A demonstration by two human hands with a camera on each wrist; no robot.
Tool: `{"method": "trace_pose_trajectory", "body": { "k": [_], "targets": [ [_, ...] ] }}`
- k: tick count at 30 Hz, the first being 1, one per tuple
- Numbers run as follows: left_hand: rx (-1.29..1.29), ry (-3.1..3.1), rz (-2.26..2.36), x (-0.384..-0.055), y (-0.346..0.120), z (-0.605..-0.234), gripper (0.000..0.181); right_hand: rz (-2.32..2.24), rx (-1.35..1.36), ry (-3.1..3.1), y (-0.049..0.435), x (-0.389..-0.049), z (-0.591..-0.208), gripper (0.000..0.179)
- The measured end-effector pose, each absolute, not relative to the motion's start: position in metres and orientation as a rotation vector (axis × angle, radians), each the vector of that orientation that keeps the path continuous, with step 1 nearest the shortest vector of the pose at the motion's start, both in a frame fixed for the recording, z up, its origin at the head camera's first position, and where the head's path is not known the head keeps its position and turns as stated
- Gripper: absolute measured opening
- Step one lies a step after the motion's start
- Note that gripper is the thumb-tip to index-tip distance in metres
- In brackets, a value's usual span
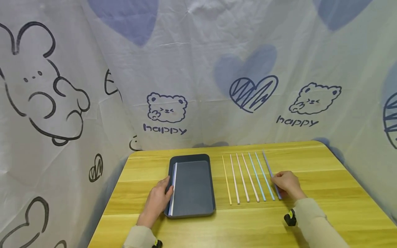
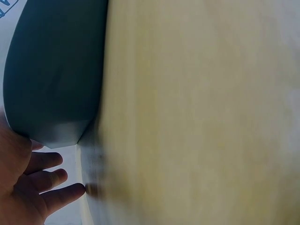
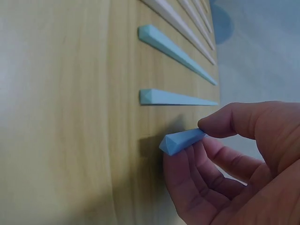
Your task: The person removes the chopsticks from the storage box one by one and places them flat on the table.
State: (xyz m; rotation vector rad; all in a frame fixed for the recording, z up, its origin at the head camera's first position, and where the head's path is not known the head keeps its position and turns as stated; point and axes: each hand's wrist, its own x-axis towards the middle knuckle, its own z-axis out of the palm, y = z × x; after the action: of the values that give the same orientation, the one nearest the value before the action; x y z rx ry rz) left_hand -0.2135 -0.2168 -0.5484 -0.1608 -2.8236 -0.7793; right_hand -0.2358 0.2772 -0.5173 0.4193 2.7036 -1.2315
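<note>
At the right end of a row of chopsticks, my right hand point(image 1: 286, 182) pinches a blue-violet chopstick point(image 1: 267, 162) between thumb and fingers. In the right wrist view its thick, pointed end point(image 3: 180, 140) sits tilted above the table. My left hand point(image 1: 157, 199) rests at the left side of a dark grey tray point(image 1: 193, 215), thumb over the rim. Its other fingers stretch loosely outside the tray in the left wrist view, where the thumb is hidden. Inside the tray, a white chopstick point(image 1: 174, 182) and a bluish one lie along the left wall.
Left of the held chopstick lie two light blue chopsticks point(image 1: 264, 175), several pale pink ones point(image 1: 240, 177) and a yellow one point(image 1: 227, 181), spaced apart and roughly parallel. The wood-grain table point(image 1: 248, 227) ends at a printed cloth backdrop point(image 1: 198, 69).
</note>
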Motion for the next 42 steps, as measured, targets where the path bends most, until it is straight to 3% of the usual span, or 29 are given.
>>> {"method": "trace_pose_trajectory", "body": {
  "k": [27, 32, 42],
  "targets": [
    [-0.145, -2.839, -0.788, -0.214, -0.218, -0.549, 0.056, -1.129, 0.415, 2.777, 0.273, -0.231, -0.514, 0.024],
    [-0.158, -2.828, -0.784, -0.213, -0.219, -0.55, 0.055, -1.056, 0.382, 2.851, 0.259, -0.235, -0.507, 0.025],
    [-0.17, -2.819, -0.781, -0.214, -0.218, -0.549, 0.054, -1.407, 0.258, 2.707, 0.207, -0.25, -0.493, 0.028]
  ]
}}
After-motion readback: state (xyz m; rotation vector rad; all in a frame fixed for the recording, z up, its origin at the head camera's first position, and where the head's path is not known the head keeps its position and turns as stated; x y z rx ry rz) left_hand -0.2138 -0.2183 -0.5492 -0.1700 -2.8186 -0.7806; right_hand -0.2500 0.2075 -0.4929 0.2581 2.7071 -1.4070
